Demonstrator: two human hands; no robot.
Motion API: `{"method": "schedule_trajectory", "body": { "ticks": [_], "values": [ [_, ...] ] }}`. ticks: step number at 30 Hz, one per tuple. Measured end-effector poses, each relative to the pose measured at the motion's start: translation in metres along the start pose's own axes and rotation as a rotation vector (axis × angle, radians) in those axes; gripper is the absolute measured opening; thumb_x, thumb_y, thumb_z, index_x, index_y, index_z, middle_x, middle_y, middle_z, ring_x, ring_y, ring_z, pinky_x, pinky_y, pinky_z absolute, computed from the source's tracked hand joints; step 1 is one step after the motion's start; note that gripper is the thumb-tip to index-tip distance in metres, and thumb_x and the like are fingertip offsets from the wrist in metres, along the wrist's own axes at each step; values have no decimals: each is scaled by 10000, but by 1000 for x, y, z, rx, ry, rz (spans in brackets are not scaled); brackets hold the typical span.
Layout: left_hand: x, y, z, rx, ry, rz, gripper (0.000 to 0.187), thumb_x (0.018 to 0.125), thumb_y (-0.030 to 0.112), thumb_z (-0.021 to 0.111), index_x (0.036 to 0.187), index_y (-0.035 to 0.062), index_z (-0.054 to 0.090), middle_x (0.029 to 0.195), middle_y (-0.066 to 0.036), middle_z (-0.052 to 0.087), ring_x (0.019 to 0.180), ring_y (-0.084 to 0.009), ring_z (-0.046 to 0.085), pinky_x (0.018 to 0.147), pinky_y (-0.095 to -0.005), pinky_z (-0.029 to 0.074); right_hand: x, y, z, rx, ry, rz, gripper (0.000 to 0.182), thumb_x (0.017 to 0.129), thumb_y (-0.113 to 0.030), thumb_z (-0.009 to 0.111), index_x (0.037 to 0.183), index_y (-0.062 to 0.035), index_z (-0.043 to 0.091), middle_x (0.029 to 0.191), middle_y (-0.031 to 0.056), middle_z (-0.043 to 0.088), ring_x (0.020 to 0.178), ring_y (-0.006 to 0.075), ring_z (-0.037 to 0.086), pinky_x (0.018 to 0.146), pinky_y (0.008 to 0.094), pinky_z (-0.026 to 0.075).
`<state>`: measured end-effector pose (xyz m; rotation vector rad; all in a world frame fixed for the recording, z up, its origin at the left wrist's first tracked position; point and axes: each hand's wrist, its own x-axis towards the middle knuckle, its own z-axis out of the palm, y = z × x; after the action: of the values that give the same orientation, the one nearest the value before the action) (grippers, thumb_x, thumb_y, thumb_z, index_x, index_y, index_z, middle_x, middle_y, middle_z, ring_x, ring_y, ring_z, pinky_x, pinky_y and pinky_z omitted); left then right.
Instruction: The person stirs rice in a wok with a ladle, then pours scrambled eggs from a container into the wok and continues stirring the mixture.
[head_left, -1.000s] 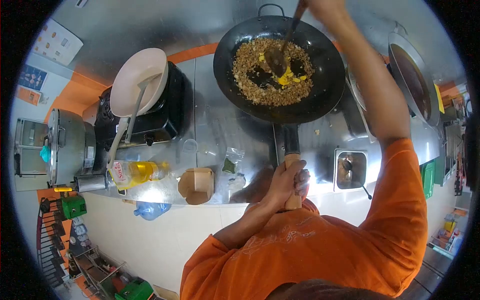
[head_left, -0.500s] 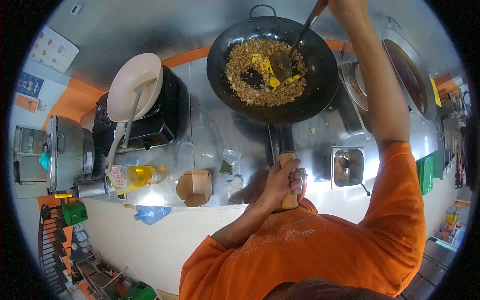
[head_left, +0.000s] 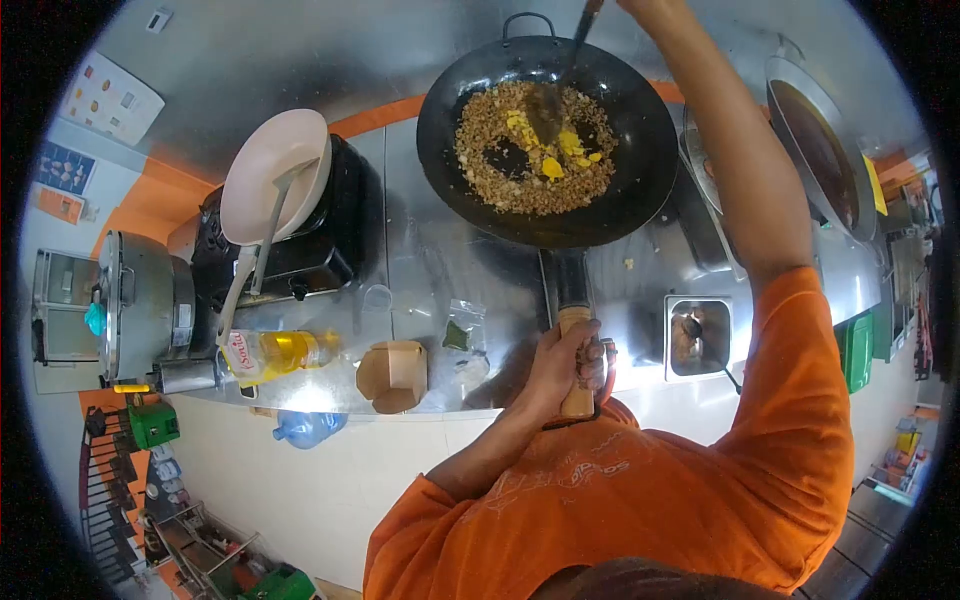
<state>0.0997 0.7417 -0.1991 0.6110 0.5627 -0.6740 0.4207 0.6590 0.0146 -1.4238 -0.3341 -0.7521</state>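
Note:
My left hand (head_left: pixel 568 368) is wrapped round the wooden handle (head_left: pixel 577 400) of a large black wok (head_left: pixel 640 170). Brown, crumbly fried grains, probably rice, (head_left: pixel 540 198) lie in a ring inside the wok, with yellow egg pieces (head_left: pixel 552 168) near the middle. At the top edge, partly cut off, my right hand (head_left: pixel 645 8) grips a ladle (head_left: pixel 581 35). The ladle's bowl is blurred and touches the grains and egg at the ring's far side.
Left of the wok stand a pale pan (head_left: pixel 240 190) with a spatula (head_left: pixel 268 225) on a black stove (head_left: pixel 330 250), an oil bottle (head_left: pixel 285 352) and a cardboard box (head_left: pixel 392 378). On the right are a metal container (head_left: pixel 697 335) and a big pan of dark liquid (head_left: pixel 820 150).
The ladle's bowl has moved left and away from me across the egg, and my right hand has shifted left. More egg shows on the right. My left hand keeps its grip.

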Motion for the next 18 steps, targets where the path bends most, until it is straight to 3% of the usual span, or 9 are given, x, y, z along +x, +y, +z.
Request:
{"method": "schedule_trajectory", "body": {
  "ticks": [3, 5, 6, 8, 9, 11, 14, 16, 18],
  "values": [
    [-6, -2, 2, 7, 25, -16, 172, 908, 221, 603, 886, 97, 485, 672, -17, 471, 465, -98, 386, 416, -282, 333, -9, 26, 2, -184, -8, -174, 316, 890, -217, 524, 610, -74, 490, 498, 12, 422, 435, 138, 410, 402, 333, 341],
    [-5, 0, 2, 9, 51, -10, 172, 906, 218, 603, 884, 95, 484, 672, -16, 469, 465, -97, 385, 416, -278, 331, -14, -6, -3, 193, -313, 117, 347, 901, -215, 480, 577, -97, 433, 500, 2, 392, 431, 133, 376, 401, 329, 325],
    [-5, -1, -2, 6, 21, -14, 172, 904, 216, 603, 883, 97, 482, 674, -15, 467, 470, -97, 387, 417, -276, 332, -13, -4, -6, 197, -316, 121, 347, 901, -215, 480, 577, -97, 433, 500, 2, 392, 431, 133, 376, 401, 329, 325],
    [-4, 0, -3, -2, -12, -14, 171, 902, 215, 603, 881, 99, 480, 675, -13, 465, 474, -97, 389, 417, -274, 332, -11, -2, -12, 385, -594, 145, 369, 899, -195, 436, 543, -124, 368, 497, -5, 354, 423, 125, 332, 402, 313, 302],
    [-4, -1, -2, -6, -3, -10, 170, 901, 214, 603, 878, 102, 478, 673, -12, 460, 477, -96, 389, 417, -272, 329, -13, 0, -14, 387, -595, 150, 369, 899, -195, 436, 543, -124, 368, 497, -5, 354, 423, 125, 332, 402, 313, 302],
    [-3, 2, -3, -1, 1, 3, 169, 900, 214, 603, 875, 105, 476, 670, -11, 456, 480, -95, 389, 416, -271, 327, -16, 1, -13, 239, -808, -36, 378, 892, -202, 393, 526, -134, 323, 489, 0, 331, 422, 124, 316, 406, 304, 283],
    [-1, 0, -6, 8, -7, 0, 170, 898, 213, 605, 873, 109, 474, 668, -10, 451, 477, -96, 386, 415, -270, 321, 3, -16, -22, 495, -867, 43, 365, 875, -212, 389, 526, -130, 319, 482, 11, 331, 422, 127, 311, 409, 295, 268],
    [-3, 0, -5, 2, 15, -12, 172, 896, 214, 610, 873, 109, 475, 667, -13, 453, 474, -101, 389, 409, -271, 317, -14, 0, -23, 429, -844, 88, 376, 877, -235, 381, 524, -123, 313, 471, 18, 330, 415, 127, 287, 400, 301, 251],
    [-2, 1, -5, 5, 15, -11, 172, 896, 213, 611, 876, 108, 476, 667, -14, 454, 469, -104, 389, 407, -271, 317, -21, 4, -26, 274, -830, -88, 383, 874, -224, 403, 517, -114, 319, 460, 30, 337, 401, 131, 254, 389, 308, 234]
  ]
}}
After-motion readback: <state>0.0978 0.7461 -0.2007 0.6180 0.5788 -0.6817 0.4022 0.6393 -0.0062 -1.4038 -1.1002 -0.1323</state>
